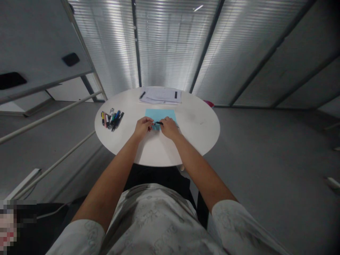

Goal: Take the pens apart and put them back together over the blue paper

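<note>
A light blue sheet lies on the round white table in front of me. Over its right part, my right hand is closed on a black pen, which points left. At the sheet's left edge is my left hand, its fingers pinched together close to the pen's left end. Something small shows at those fingertips, too small to make out.
Several markers and pens lie in a group on the table's left side. White papers with dark items on them are at the far edge. A red object shows behind the table's right rim. White rails run at the left.
</note>
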`<state>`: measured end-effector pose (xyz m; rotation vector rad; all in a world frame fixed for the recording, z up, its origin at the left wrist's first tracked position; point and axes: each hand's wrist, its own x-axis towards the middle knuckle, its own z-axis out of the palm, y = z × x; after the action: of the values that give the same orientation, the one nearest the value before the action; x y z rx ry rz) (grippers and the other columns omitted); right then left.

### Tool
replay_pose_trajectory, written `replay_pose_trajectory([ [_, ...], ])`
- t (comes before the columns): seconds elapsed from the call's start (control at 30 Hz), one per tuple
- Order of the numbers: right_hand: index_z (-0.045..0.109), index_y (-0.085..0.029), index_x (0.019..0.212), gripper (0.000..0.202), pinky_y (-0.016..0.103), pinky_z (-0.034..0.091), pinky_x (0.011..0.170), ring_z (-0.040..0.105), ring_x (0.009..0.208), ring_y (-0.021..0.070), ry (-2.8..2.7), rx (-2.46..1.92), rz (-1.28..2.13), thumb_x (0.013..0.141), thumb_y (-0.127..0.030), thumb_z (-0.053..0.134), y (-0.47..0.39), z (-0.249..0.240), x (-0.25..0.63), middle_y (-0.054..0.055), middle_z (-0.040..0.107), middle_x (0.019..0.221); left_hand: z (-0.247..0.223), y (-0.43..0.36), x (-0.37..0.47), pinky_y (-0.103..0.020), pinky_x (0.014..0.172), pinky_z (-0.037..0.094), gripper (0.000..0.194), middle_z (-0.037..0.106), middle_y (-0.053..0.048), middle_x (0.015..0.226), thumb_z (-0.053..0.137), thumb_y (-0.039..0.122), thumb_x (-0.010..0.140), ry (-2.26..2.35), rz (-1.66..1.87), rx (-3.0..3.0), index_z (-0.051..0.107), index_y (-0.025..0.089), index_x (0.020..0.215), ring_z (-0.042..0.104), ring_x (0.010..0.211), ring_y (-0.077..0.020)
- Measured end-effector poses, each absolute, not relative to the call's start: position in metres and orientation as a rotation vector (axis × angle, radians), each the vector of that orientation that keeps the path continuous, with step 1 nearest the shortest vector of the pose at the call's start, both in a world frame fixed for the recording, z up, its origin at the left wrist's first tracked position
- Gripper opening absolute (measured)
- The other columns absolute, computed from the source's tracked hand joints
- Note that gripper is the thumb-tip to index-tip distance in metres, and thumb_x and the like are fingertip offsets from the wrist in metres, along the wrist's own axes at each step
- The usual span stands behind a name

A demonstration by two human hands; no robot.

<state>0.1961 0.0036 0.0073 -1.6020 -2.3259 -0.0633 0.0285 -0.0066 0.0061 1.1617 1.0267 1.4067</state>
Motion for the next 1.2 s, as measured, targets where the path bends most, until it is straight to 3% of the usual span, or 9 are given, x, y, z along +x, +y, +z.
replay_pose_trajectory([
  [0.87, 0.062, -0.020, 0.116, 0.030, 0.041, 0.043, 0.087, 0.055, 0.106, 0.0281, -1.841, -1.873, -0.038, 0.092, -0.020, 0.044, 0.011, 0.015, 0.211, 0.014, 0.059, 0.115, 0.004, -0.003, 0.025, -0.025, 0.047, 0.036, 0.016, 0.061, -0.002, 0.065, 0.062, 0.014, 0.057, 0.977, 1.468, 0.996, 0.064, 0.015, 0.073, 0.051, 0.047, -0.0102],
  [1.2, 0.064, -0.025, 0.125, 0.041, 0.035, 0.040, 0.096, 0.053, 0.109, 0.0217, -2.291, -1.354, 0.087, 0.088, -0.015, 0.049, 0.005, 0.010, 0.192, 0.006, 0.061, 0.122, 0.007, -0.002, 0.021, -0.024, 0.046, 0.036, 0.017, 0.059, -0.001, 0.065, 0.063, 0.018, 0.058, 0.934, 1.536, 0.870, 0.061, 0.016, 0.075, 0.050, 0.045, -0.0088],
])
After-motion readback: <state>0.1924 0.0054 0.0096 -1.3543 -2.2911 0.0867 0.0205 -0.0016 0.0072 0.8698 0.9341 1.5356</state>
